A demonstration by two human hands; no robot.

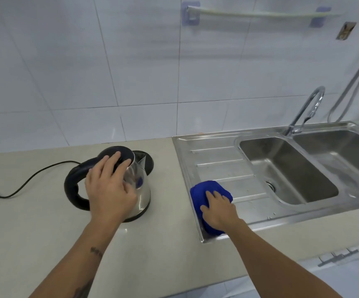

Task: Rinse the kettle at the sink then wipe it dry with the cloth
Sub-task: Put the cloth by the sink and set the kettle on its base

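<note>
A steel kettle (141, 188) with a black lid and black handle stands on the beige counter, left of the sink. My left hand (109, 186) lies over its top and side, fingers spread across the lid and body. A blue cloth (204, 188) sits bunched on the sink's ribbed draining board (223, 162). My right hand (218, 208) presses down on the cloth, fingers curled over it. The sink's left basin (286, 168) lies to the right of the cloth, with the tap (307, 108) behind it.
The kettle's black base (149, 161) with a black cord (30, 179) sits behind the kettle on the counter (34, 222). A second basin (346, 151) is at the far right. A towel rail (258, 14) hangs on the tiled wall.
</note>
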